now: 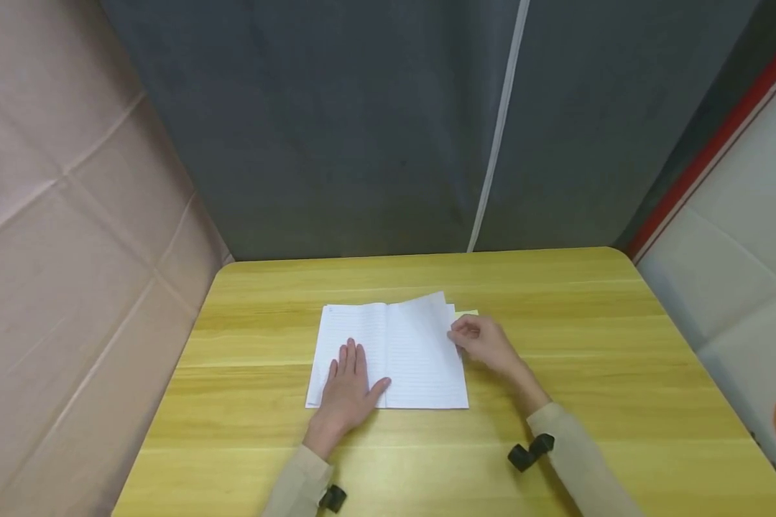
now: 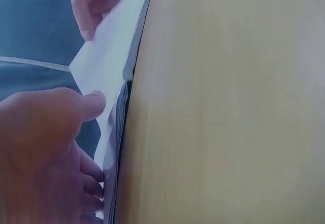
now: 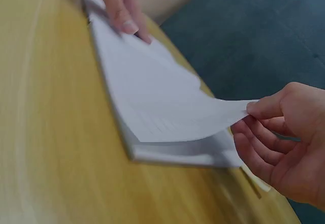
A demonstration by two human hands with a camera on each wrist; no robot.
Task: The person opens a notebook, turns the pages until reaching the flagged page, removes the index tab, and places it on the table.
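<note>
Right grip (image 1: 481, 341) on ruled page (image 1: 423, 345)

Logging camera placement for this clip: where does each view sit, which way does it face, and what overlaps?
Head: above, facing forward and down at the white lined open notebook on the yellow wooden table; both hands and sleeves show.
Left wrist: low behind the left hand, looking along the notebook's edge toward the right hand.
Right wrist: beside the right hand, which pinches a lifted page; the left hand shows beyond.
All three share notebook and both hands.
</note>
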